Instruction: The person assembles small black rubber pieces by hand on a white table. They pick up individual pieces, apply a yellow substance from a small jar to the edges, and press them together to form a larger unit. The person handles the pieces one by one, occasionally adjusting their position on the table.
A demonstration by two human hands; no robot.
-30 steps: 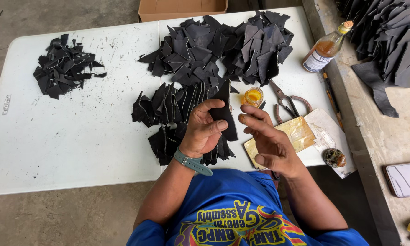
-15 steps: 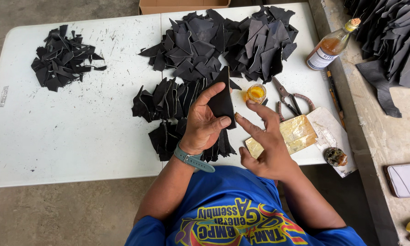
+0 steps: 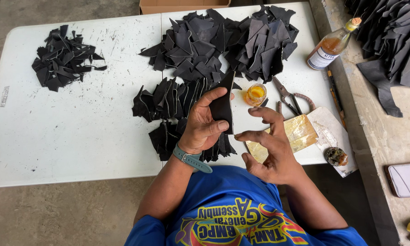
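Starting at the far left of the white worktop [image 3: 77,136], we are seeing a small heap of black scraps [image 3: 61,59] lying on its own, well apart from everything else. Moving right, a fanned row of black cut pieces [image 3: 168,98] is spreading across the middle, with a smaller stack [image 3: 166,136] just below it and partly hidden by our left wrist.

Our left hand [image 3: 202,125], wearing a teal wristband [image 3: 192,158], is grasping a single black leather piece [image 3: 223,105] between thumb and fingers [image 3: 214,96], holding it upright just above the stacks near the worktop's front edge. Behind it, two large mounds of black pieces [image 3: 228,41] are crowding the back of the worktop.

Just beside the held piece, a small open jar of yellow glue [image 3: 256,94] is standing, with a pair of scissors [image 3: 289,98] lying to its right. Our right hand [image 3: 271,148] is hovering with its fingers [image 3: 266,114] released and loosely curled, gripping nothing, over a shiny gold sheet [image 3: 298,134].

Further right, a corked bottle of amber liquid [image 3: 330,45] is lying tilted at the worktop's edge, and a phone [image 3: 405,180] is resting on the concrete ledge [image 3: 373,136].
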